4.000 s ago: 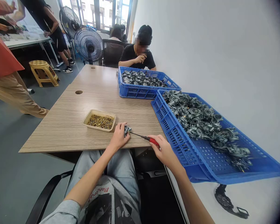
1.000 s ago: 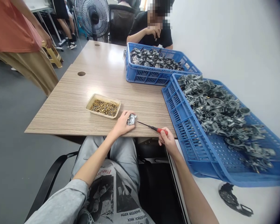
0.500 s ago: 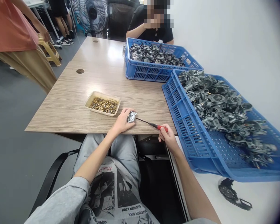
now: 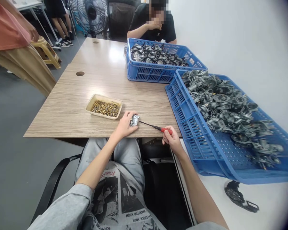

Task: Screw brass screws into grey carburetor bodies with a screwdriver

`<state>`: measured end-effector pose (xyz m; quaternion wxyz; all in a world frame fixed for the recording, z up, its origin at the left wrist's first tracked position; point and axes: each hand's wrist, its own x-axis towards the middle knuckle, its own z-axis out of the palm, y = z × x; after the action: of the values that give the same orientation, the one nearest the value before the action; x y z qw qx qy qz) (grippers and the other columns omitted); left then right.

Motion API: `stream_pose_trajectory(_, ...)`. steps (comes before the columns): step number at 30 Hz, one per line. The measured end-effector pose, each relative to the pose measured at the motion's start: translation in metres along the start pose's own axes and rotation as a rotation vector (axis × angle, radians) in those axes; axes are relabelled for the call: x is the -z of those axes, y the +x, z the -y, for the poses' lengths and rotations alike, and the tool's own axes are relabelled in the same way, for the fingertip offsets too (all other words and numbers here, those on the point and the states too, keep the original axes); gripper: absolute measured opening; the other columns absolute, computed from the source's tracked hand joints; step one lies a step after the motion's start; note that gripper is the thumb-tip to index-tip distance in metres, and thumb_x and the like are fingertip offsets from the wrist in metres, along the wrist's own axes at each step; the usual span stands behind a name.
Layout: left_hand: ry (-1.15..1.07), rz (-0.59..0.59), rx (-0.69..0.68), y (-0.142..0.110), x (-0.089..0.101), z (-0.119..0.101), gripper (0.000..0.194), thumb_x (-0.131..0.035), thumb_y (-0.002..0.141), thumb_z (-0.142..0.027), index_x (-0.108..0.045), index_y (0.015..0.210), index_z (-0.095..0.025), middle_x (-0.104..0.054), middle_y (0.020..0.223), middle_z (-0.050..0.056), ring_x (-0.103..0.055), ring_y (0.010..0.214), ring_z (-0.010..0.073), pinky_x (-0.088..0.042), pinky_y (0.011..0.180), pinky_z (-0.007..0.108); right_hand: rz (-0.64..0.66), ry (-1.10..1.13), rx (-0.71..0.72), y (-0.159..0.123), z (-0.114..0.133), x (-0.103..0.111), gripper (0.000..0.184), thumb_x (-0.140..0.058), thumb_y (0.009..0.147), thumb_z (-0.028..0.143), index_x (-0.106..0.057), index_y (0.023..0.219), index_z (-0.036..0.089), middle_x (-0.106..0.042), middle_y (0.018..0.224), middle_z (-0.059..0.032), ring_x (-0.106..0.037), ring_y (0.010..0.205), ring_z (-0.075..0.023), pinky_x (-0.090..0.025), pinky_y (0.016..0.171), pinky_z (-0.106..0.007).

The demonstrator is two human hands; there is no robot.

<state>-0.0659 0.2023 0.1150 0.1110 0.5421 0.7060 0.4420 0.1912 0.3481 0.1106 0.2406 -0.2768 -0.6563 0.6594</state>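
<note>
Blue crates (image 4: pixel 194 137) of castings (image 4: pixel 220 99), tray (image 4: pixel 93 99) of brass pieces (image 4: pixel 105 108), left fingers (image 4: pixel 132 113) clasping part (image 4: pixel 134 120), right (image 4: pixel 168 136) gripping screwdriver (image 4: pixel 163 129)

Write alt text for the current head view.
Left hand holding a metal part on a table, right hand pointing a red-handled screwdriver at it. Nearby are a tray of golden pieces and two blue crates of gray parts.
</note>
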Motion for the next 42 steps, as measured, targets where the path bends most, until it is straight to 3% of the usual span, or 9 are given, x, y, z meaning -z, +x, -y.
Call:
stream_pose_trajectory(4,-0.018,0.004,-0.008,0.0001,0.0007,0.0021,0.057,-0.068,0.076,-0.014,-0.056,0.131,-0.024,-0.057,0.132,0.008,-0.061,0.128,0.0278,-0.05,0.114,0.04,0.008,0.007,0.012,-0.0009,0.0005,0.0002,0.037,-0.072,0.094,0.054,-0.046,0.107,0.03,-0.034,0.059,0.0127,-0.03,0.046,-0.0099,-0.045,0.049,-0.026)
stream_pose_trajectory(10,-0.034,-0.009,-0.016,0.0008,0.0018,0.003,0.055,-0.068,0.077,-0.014,-0.056,0.13,-0.023,-0.059,0.131,0.008,-0.06,0.129,0.027,-0.048,0.115,0.039,0.007,-0.02,0.007,0.0007,-0.0012,-0.0001,0.036,-0.065,0.098,0.058,-0.046,0.095,0.027,-0.034,0.057,0.0119,-0.03,0.046,-0.0099,-0.045,0.048,-0.026)
stream_pose_trajectory(16,-0.054,-0.02,-0.015,0.0005,0.0024,0.0019,0.053,-0.068,0.077,-0.014,-0.057,0.128,-0.023,-0.059,0.13,0.007,-0.061,0.126,0.026,-0.048,0.114,0.038,0.011,-0.04,0.008,-0.0013,-0.0056,0.0037,0.036,-0.07,0.096,0.053,-0.047,0.109,0.029,-0.037,0.061,0.0124,-0.037,0.046,-0.0102,-0.046,0.05,-0.026)
stream_pose_trajectory(23,-0.053,-0.02,-0.014,0.0004,0.0021,0.0037,0.053,-0.068,0.078,-0.015,-0.057,0.129,-0.023,-0.059,0.13,0.008,-0.061,0.126,0.0262,-0.05,0.113,0.038,0.028,-0.025,0.011,0.001,-0.0061,0.003,0.034,-0.064,0.1,0.056,-0.046,0.096,0.027,-0.03,0.056,0.0127,-0.028,0.045,-0.0094,-0.045,0.049,-0.025)
stream_pose_trajectory(29,-0.044,-0.024,-0.028,0.0005,0.0016,0.0052,0.053,-0.068,0.077,-0.015,-0.057,0.128,-0.023,-0.059,0.129,0.007,-0.061,0.126,0.0263,-0.05,0.112,0.039,0.034,0.0,0.031,0.0013,-0.0091,0.0047,0.035,-0.068,0.098,0.054,-0.048,0.108,0.028,-0.034,0.058,0.0132,-0.031,0.046,-0.0094,-0.047,0.049,-0.025)
stream_pose_trajectory(36,-0.044,-0.029,-0.022,0.0004,0.0016,0.0041,0.052,-0.068,0.078,-0.015,-0.058,0.128,-0.023,-0.06,0.129,0.007,-0.062,0.125,0.0263,-0.051,0.111,0.038,0.025,-0.012,0.021,0.0022,-0.0094,0.0039,0.035,-0.064,0.1,0.057,-0.046,0.097,0.027,-0.032,0.056,0.0128,-0.029,0.045,-0.0091,-0.045,0.048,-0.024)
stream_pose_trajectory(42,-0.05,-0.031,-0.028,0.0005,0.0023,0.0029,0.052,-0.068,0.077,-0.014,-0.058,0.127,-0.022,-0.06,0.129,0.008,-0.062,0.124,0.0258,-0.05,0.112,0.039,0.033,-0.005,0.036,0.0008,-0.008,0.0044,0.036,-0.07,0.096,0.053,-0.046,0.107,0.028,-0.035,0.059,0.0134,-0.032,0.046,-0.0095,-0.048,0.05,-0.026)
